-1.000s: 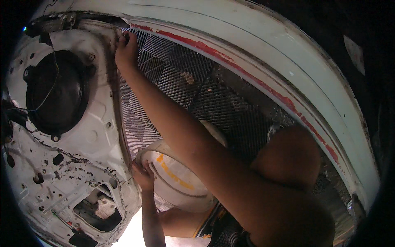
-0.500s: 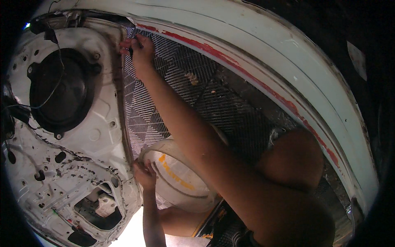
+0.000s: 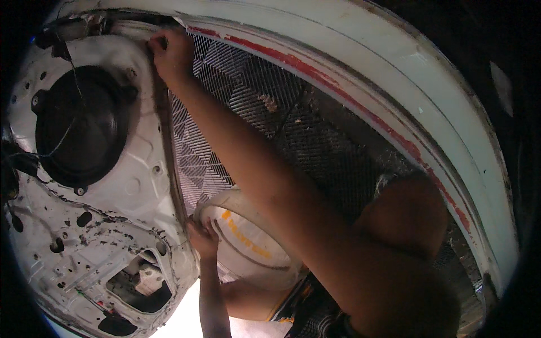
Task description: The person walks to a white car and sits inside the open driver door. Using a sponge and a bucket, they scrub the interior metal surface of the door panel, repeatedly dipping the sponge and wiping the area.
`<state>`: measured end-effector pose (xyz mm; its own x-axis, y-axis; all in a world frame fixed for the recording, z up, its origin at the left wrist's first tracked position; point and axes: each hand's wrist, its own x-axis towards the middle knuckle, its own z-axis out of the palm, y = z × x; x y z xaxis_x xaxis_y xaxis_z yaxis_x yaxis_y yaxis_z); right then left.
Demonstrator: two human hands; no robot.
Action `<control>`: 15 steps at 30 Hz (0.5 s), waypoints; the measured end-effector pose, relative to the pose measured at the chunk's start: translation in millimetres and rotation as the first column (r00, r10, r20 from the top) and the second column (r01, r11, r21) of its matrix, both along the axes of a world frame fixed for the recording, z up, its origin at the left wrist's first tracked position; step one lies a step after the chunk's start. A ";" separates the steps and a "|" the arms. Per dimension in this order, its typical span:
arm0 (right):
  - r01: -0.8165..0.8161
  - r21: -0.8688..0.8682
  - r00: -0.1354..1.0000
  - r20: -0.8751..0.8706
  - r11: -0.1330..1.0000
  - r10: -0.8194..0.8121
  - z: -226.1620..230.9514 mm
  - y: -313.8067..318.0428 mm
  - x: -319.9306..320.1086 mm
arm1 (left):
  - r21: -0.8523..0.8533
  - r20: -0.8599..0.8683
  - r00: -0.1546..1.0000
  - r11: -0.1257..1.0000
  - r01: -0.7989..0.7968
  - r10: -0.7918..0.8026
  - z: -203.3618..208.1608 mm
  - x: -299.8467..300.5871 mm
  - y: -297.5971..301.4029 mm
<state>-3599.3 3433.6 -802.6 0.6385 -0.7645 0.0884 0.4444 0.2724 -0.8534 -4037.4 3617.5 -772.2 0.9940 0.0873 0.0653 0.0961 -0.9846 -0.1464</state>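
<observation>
A stripped white car door fills the left side. My left hand is at its lower right edge, fingers curled against the rim. My right arm reaches far up to the door's top corner, where my right hand has thumb and fingertips pinched together at the edge. Whatever lies in that pinch is too small and dark to make out. A narrow brownish strip runs along the door's edge between my two hands.
A round black speaker with a loose wire sits in the door. A whitish bucket with yellow print stands beside my left hand, near my bent legs. Ribbed grey floor tiles lie below. A pale body panel with red, chipped edging curves across the right.
My right hand has moved up and left, from over the tiles onto the door's top corner, its fingers closing into a pinch. My left hand has shifted slightly along the door edge.
</observation>
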 end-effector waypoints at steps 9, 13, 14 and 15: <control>-0.054 -0.027 0.992 0.109 0.998 0.056 -10.1 -6.0 3.9 | -0.016 -0.026 0.999 0.999 0.034 -0.035 -8.2 -5.4 26.9; -0.093 -0.165 0.992 0.071 0.982 0.106 -21.1 -5.1 -9.8 | -0.081 -0.060 0.994 0.992 -0.095 0.090 -10.5 -9.5 28.5; -0.047 -0.124 0.994 0.092 0.991 0.059 -16.0 -5.0 -4.7 | -0.105 -0.056 0.994 0.989 -0.102 0.096 -10.2 -7.0 26.5; -0.001 -0.082 0.995 0.101 0.997 0.010 -15.7 -8.6 -4.0 | -0.127 -0.061 0.993 0.986 -0.109 0.102 -9.3 -4.5 21.2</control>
<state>-3603.3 3425.0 -818.3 0.6271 -0.7487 0.2148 0.5286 0.2066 -0.8233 -4041.9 3638.6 -781.5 0.9805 0.1962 -0.0074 0.1960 -0.9803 -0.0261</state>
